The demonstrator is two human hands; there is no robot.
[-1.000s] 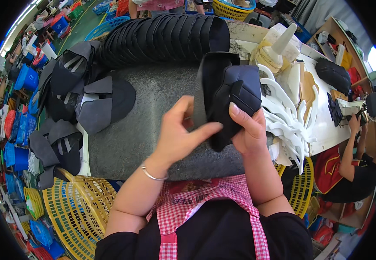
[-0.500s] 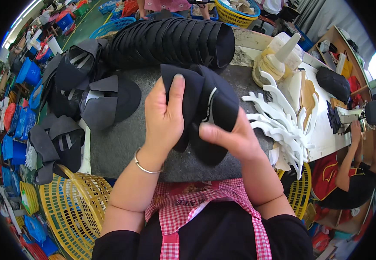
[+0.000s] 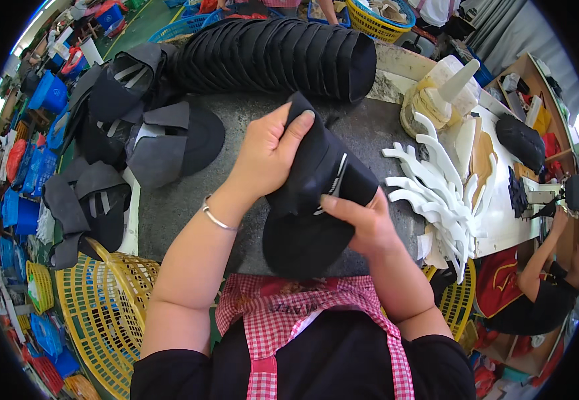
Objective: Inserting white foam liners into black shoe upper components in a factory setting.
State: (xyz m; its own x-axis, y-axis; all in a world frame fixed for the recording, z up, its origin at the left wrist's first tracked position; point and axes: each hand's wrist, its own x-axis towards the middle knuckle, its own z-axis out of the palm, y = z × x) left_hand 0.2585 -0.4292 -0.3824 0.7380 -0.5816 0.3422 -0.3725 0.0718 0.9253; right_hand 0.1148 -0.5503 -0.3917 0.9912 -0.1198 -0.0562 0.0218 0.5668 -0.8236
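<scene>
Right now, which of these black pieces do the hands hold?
The black piece with a white stripe, whose upper end the left hand pinches and right side the right hand grips; the back row and left pile lie untouched.

Over the front part of the tabletop point(image 3: 173, 217), a fabric piece point(image 3: 309, 240) is held between the left hand point(image 3: 269, 153), placed toward its back end, and the right hand point(image 3: 366, 217), placed on its right side. Farther back, a row of nested pieces point(image 3: 276, 57) is lined up. Loose pieces point(image 3: 159, 153) are kinda heaped on the left. Over on the right, strips point(image 3: 436, 190) are bunched up, with a bottle point(image 3: 429, 100) parked behind. A left basket point(image 3: 103, 313) and right basket point(image 3: 458, 300) are tucked by the front corners.
</scene>
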